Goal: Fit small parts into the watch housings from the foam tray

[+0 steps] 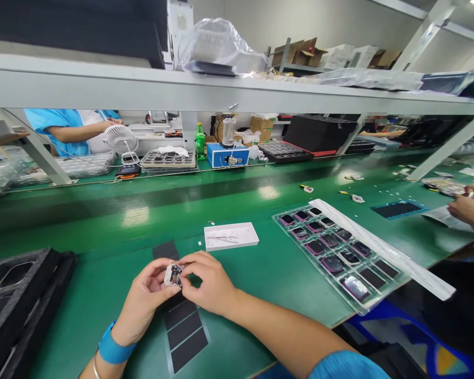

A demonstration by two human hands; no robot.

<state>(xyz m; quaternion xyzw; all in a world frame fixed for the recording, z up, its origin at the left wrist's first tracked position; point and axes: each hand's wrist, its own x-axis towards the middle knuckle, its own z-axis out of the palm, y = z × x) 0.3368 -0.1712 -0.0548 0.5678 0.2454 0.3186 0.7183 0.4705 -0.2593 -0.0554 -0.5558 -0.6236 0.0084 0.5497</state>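
White-rimmed, a small casing (173, 275) with its inner parts exposed is in your hands above the tabletop (266, 279), toward the near edge. The fingers of your left hand (144, 292) are curled closed around its left side; those of your right hand (209, 282) pinch its right rim, thumb and forefinger almost together. Beneath your hands, black panels (185, 329) run toward the near edge. Just beyond lies a white tray (248, 234). Rightward, a clear tray (387, 290) reaches the near edge, where a white strip (398, 259) overhangs. A green bottle (199, 143) stands near the far edge.
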